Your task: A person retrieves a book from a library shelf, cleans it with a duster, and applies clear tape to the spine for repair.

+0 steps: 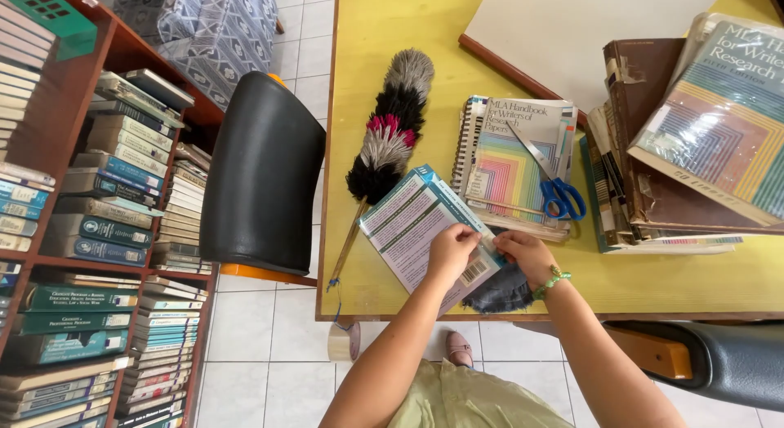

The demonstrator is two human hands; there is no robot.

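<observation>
A blue and white paperback book lies back cover up at the near edge of the yellow table. My left hand presses its fingers on the cover near the spine. My right hand, with a green bead bracelet on the wrist, pinches the book's right edge close to the left hand. A dark grey cloth lies under the book's corner and under my right wrist.
A feather duster lies left of the book. Blue-handled scissors rest on a striped spiral-bound book. Stacked old books fill the right side. A black chair and a full bookshelf stand to the left.
</observation>
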